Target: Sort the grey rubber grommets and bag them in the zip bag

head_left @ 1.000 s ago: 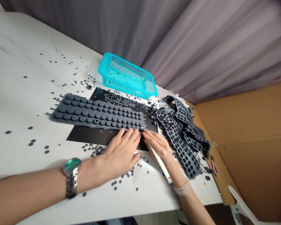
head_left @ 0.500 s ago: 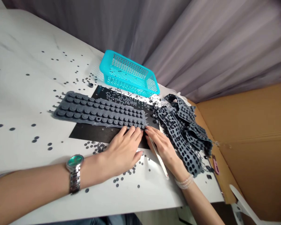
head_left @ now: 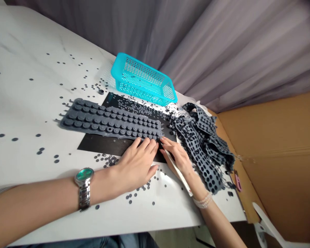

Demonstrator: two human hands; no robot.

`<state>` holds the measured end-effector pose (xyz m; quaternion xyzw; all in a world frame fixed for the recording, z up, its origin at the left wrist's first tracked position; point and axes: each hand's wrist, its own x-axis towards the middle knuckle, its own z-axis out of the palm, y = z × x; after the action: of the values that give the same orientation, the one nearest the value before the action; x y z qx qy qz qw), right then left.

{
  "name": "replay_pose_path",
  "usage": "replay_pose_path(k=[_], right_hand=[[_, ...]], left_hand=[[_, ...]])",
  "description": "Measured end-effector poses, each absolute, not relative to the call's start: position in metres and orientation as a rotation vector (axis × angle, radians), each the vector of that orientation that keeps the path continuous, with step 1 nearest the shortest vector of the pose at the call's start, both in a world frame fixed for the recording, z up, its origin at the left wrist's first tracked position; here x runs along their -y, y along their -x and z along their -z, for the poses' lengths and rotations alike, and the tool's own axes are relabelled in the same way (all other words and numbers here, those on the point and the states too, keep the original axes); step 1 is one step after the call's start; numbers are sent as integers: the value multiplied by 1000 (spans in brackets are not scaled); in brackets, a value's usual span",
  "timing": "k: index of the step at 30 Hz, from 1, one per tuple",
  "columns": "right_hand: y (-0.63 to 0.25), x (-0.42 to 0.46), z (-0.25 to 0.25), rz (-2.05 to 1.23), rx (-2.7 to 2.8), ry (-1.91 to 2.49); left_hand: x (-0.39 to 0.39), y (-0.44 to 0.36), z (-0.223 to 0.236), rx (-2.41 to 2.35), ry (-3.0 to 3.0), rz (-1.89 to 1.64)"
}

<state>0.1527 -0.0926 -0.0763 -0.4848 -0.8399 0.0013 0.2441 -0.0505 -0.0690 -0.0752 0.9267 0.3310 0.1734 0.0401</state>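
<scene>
A grey rubber sheet (head_left: pixel 98 120) with rows of raised round studs lies on a black mat (head_left: pixel 95 144). My left hand (head_left: pixel 138 162) rests flat with its fingers stretched, the fingertips pressing the sheet's near edge toward the right end. In my right hand (head_left: pixel 179 158) is a slim white pen-like tool (head_left: pixel 180 176), gripped between the fingers and slanting back toward the wrist. Its working tip is hidden by the fingers at the sheet's near right corner. One stud position in the near part of the sheet shows a dark hole.
Behind the mat stands a turquoise plastic basket (head_left: pixel 144 90). To the right are crumpled perforated rubber sheets (head_left: pixel 201 151) and a pink-handled cutter (head_left: pixel 238 182) by a cardboard panel (head_left: pixel 274 151). Small dark discs (head_left: pixel 107 160) lie scattered over the white table (head_left: pixel 28 113) and mat.
The white tool's rear end has swung right, toward my right wrist, and the right-hand fingers are more bent. My left hand stays in place on the sheet's edge. The view has shifted slightly.
</scene>
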Motion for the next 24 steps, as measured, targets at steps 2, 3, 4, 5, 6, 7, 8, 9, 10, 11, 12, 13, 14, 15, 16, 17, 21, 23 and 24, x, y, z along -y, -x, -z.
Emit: replay_pose_path(k=[2,3,4,5,6,7,8,9,10,11,12,13,14,15,16,17,21,23,24], right_hand=[[-153,92,75,-17,2270,1376],[-154,92,75,-17,2274,1383],[-154,91,75,-11,2284,1376],[-154,91,74,0,2302,1358],[-155,90,74,13,2326,1333],[-155,89,73,27,2354,1310],[-155,88,73,43,2382,1291],[-155,87,72,59,2409,1276],[-156,86,72,72,2433,1266],[-156,85,71,79,2456,1260],[-157,84,71,83,2475,1258],[-158,83,71,81,2491,1257],[-159,82,71,76,2506,1260],[-160,82,71,70,2519,1264],[-160,81,71,63,2529,1265],[-161,81,72,55,2536,1264],[-157,81,74,-1,2414,1265],[-154,83,76,-16,2222,1326],[-154,84,78,-12,2099,1377]], left_hand=[[68,50,76,-1011,-2838,-535],[68,50,76,-1009,-2837,-537],[68,50,75,-1008,-2836,-539],[68,50,75,-1011,-2835,-541],[67,50,75,-1011,-2835,-540],[67,50,74,-1010,-2836,-534],[67,50,74,-1009,-2838,-525],[67,50,73,-1005,-2841,-518],[67,51,73,-1005,-2843,-512],[67,50,72,-1008,-2845,-510],[67,50,72,-1014,-2845,-510],[68,50,72,-1019,-2844,-511],[68,50,73,-1022,-2845,-512],[68,50,73,-1028,-2846,-513],[68,50,74,-1034,-2847,-515],[69,50,74,-1037,-2848,-520],[68,51,74,-1017,-2856,-492],[67,51,73,-995,-2858,-460],[67,51,72,-990,-2858,-450]])
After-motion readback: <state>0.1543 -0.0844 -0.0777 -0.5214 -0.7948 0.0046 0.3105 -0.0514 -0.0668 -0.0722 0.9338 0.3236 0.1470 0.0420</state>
